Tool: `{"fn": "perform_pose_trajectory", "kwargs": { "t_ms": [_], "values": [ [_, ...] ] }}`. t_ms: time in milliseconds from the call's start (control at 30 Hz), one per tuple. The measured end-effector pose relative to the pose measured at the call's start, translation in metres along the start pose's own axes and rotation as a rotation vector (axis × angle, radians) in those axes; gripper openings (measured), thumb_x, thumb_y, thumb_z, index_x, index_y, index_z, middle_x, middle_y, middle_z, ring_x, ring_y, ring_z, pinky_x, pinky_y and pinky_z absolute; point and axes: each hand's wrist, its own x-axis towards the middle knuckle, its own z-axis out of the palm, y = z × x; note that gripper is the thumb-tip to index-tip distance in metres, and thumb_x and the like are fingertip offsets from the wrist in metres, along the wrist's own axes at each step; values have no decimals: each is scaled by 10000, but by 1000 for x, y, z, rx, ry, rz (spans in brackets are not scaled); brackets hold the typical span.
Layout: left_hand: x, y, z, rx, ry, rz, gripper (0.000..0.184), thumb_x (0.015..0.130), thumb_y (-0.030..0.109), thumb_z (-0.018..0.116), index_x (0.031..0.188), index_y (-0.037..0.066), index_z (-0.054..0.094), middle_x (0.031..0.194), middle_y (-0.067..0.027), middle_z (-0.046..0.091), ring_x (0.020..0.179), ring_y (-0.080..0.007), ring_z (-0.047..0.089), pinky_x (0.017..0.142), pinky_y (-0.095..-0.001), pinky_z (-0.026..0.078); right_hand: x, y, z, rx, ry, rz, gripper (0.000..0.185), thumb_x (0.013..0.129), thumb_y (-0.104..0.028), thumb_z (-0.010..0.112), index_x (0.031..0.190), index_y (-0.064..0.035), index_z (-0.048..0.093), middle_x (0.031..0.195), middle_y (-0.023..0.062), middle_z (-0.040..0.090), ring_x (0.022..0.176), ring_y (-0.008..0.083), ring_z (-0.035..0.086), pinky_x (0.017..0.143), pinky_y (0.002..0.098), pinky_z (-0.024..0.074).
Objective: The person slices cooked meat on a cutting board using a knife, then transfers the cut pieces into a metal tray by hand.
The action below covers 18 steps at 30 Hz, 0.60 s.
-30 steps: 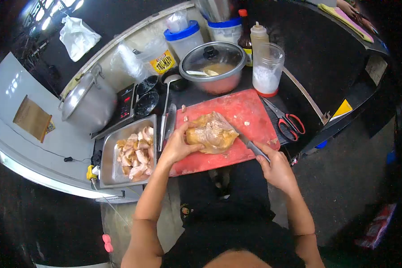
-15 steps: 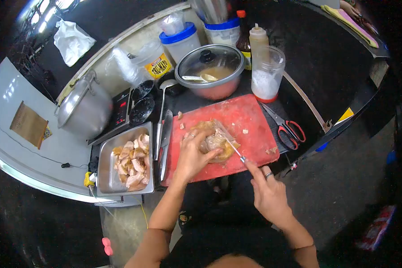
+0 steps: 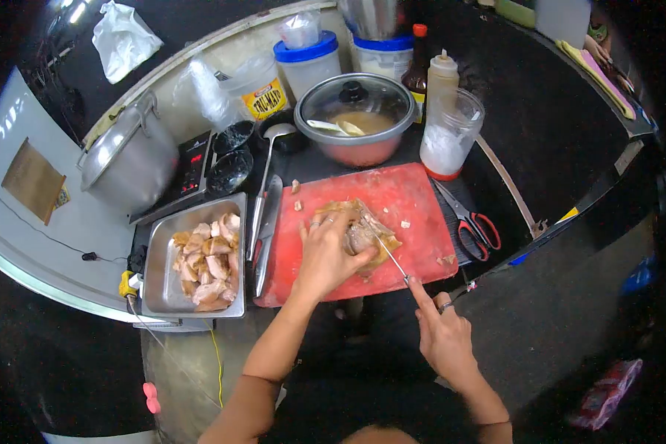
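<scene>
A piece of cooked meat, apparently chicken (image 3: pixel 362 235), lies on the red cutting board (image 3: pixel 311 285). My left hand (image 3: pixel 324 255) holds it down, its fingers curved over the top and left side. My right hand (image 3: pixel 445 337) is closed around the handle of a slim knife (image 3: pixel 392 257), index finger stretched along it. The blade points up and left, its front part against the meat; how deep it sits I cannot tell. Small scraps lie about the board. Left of the board, a metal tray (image 3: pixel 159 300) contains several cut meat chunks (image 3: pixel 211 265).
A large knife (image 3: pixel 268 235) and a ladle (image 3: pixel 263 192) lie between tray and board. Scissors (image 3: pixel 470 222) lie to the right. Behind stand a lidded bowl (image 3: pixel 359 144), a jar of white powder (image 3: pixel 450 137) and a pot (image 3: pixel 129 152). Another person's hand (image 3: pixel 598 52) shows at top right.
The view has shifted slightly, moving the tray and pot left in the picture. Both hands keep their hold; the knife has moved slightly along the meat.
</scene>
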Motion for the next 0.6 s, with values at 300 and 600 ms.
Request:
{"fn": "perform_pose_trajectory", "kwargs": {
  "t_ms": [300,600],
  "values": [
    [3,0,-5,24,-6,57,727,618,368,850,1219,38,606,1216,-135,636,1265,-339,462,1148,-591,79,1,2,-2,-74,-44,-5,590,918,-112,549,1474,-215,379,833,181,579,517,361,597,470,481,508],
    [7,9,0,109,-74,0,766,613,405,845,1212,-8,605,1194,-190,630,1244,-355,473,1102,-622,193,8,8,-7,-91,-113,-10,592,902,-122,570,1461,-193,390,792,149,582,506,330,605,458,456,517]
  ]
}}
